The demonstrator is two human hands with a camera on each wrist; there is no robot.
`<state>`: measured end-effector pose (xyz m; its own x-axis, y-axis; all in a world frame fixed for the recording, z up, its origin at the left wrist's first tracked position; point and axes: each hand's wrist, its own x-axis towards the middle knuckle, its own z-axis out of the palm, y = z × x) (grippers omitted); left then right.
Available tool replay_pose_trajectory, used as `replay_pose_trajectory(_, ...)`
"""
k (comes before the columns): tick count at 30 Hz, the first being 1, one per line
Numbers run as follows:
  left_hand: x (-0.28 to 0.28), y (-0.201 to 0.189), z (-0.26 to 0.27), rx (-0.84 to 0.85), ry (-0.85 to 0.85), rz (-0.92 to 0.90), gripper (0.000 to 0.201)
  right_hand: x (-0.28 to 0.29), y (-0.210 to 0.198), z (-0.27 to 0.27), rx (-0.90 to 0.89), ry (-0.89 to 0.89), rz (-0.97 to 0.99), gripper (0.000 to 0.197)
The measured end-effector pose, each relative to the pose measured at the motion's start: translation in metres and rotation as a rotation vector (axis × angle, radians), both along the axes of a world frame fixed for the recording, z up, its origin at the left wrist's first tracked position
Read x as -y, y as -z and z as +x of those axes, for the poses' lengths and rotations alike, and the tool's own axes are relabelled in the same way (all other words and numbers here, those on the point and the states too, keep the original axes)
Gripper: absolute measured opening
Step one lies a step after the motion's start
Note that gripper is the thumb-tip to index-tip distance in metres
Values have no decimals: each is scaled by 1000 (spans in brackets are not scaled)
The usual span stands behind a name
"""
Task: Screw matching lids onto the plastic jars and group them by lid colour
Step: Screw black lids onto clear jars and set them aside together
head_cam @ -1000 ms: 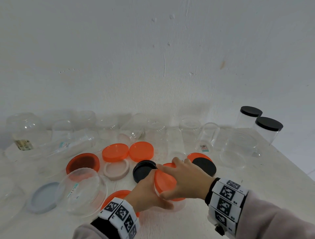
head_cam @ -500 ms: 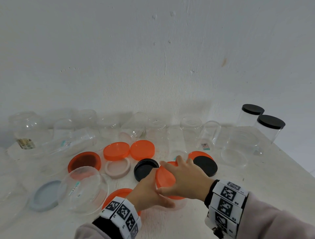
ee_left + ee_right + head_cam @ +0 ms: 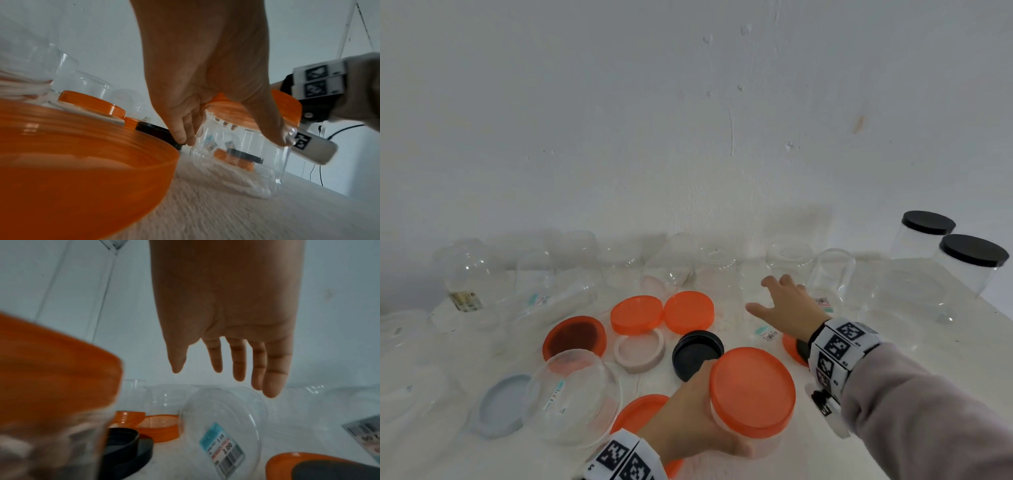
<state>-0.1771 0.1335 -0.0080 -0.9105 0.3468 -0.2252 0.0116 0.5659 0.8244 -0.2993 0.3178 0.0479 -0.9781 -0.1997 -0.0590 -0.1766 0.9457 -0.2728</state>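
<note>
My left hand point(image 3: 698, 425) grips a clear jar capped with an orange lid point(image 3: 752, 390), lifted and tilted near the table's front; in the left wrist view the fingers point(image 3: 183, 129) and thumb wrap the jar point(image 3: 236, 155) just under its lid. My right hand point(image 3: 784, 305) is open, fingers spread, stretched out above a clear jar lying on its side point(image 3: 224, 423) with a price sticker. Loose orange lids point(image 3: 637, 313) point(image 3: 689, 311), a black lid point(image 3: 697, 353) and a pale ring lid point(image 3: 639, 349) lie in the middle.
Several empty clear jars point(image 3: 472, 270) line the back by the wall. Two black-lidded jars point(image 3: 974, 263) stand at the far right. A tipped clear jar point(image 3: 573, 397) and a grey lid point(image 3: 498, 406) lie at the left front. A black lid on an orange lid point(image 3: 320, 467) sits under my right wrist.
My right hand has let go of the orange lid and reached forward toward the back jars. My left hand has lifted the capped jar closer and tilted it.
</note>
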Motion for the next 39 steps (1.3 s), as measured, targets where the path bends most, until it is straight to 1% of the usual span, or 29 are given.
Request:
replay_pose_trajectory(3,2,4,0,29,0,-14,110,3,10,-17,90,115,-75,79)
replay_pose_trajectory(6,4,4,0,-7,-48,-3,100,6,20,-28,216,177,-189,95)
replay_pose_trajectory(9,6,-3,3,-22,-91,66,105,7,27,-33,280,208,-287,101)
replay_pose_trajectory(11,5,-11,5,-18,-109,142,108,5,27,-36,281,229,-351,99)
replay_pose_trajectory(13,6,-18,2,-24,-153,266,108,0,25,-38,286,243,-424,96)
replay_pose_trajectory(15,7,-26,-8,-57,-243,337,103,-9,21,-38,300,255,-495,93)
replay_pose_trajectory(18,3,-36,-34,-87,-373,385,104,-30,11,-33,313,296,-576,84)
replay_pose_trajectory(21,-6,-42,-60,-80,-402,428,89,-53,0,-19,332,375,-730,72)
replay_pose_trajectory(24,-19,-37,-88,-113,-455,435,73,-73,-8,2,352,396,-890,62)
replay_pose_trajectory(26,-30,-33,-105,-139,-497,408,65,-85,-10,16,364,401,-982,57)
replay_pose_trajectory(27,-36,-31,-113,-133,-522,377,68,-91,-10,23,374,400,-1027,53)
replay_pose_trajectory(30,-52,-24,-131,-88,-564,229,100,-104,-7,39,404,366,-1151,39)
replay_pose_trajectory(31,-56,-23,-134,-83,-567,172,105,-107,-5,43,410,351,-1182,36)
replay_pose_trajectory(33,-62,-19,-140,-73,-561,85,108,-111,-1,50,420,315,-1237,33)
replay_pose_trajectory(34,-64,-18,-142,-66,-553,50,109,-113,0,52,422,296,-1261,35)
replay_pose_trajectory(37,-67,-17,-145,-43,-511,-26,110,-116,5,58,437,237,-1306,54)
replay_pose_trajectory(39,-68,-18,-144,-36,-481,-74,107,-117,8,59,446,209,-1339,58)
